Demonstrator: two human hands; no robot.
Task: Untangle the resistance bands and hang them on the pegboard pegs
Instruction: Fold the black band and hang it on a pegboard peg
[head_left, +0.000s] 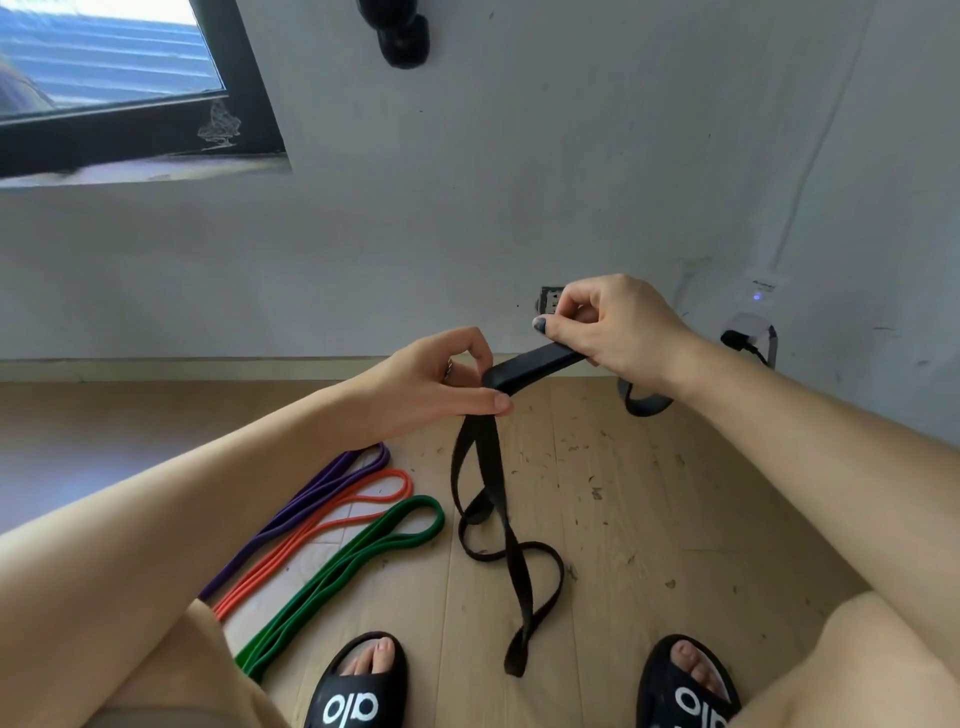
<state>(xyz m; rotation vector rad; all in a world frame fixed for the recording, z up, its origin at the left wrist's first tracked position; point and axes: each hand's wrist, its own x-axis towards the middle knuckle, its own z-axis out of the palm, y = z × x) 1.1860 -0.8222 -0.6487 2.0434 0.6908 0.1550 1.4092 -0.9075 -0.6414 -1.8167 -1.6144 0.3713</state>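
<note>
Pale wood-plank flooring (623, 519), flecked with small dark bits of debris, ran up to a scuffed white wall (519, 208) with a black-framed window (244, 104) at its upper left and a black knob-like fixture (402, 36) high in the middle. We held the black resistance band (483, 499) up in front of us over the floor. Our left hand (436, 384) pinched it between thumb and curled fingers where the strands came together, and our right hand (618, 327) gripped a flat stretch of the same band a little higher and nearer the wall, its fingers curled round it. From the left hand the band hung down in twisted, crossing loops, its lowest fold reaching the floor between our two black slides (358, 686); another part of it curved out below the right wrist. Near the left edge of the floor lay three more bands side by side, flat and untangled, their looped ends pointing toward the wall: the purple band (332, 483) farthest out, the orange band (363, 499) beside it, and the green band (384, 535) closest to the black one, well apart from it. On the wall behind the right hand sat a socket (550, 299), with a plug and cable (740, 340) farther right near a small lit device (763, 291).
</note>
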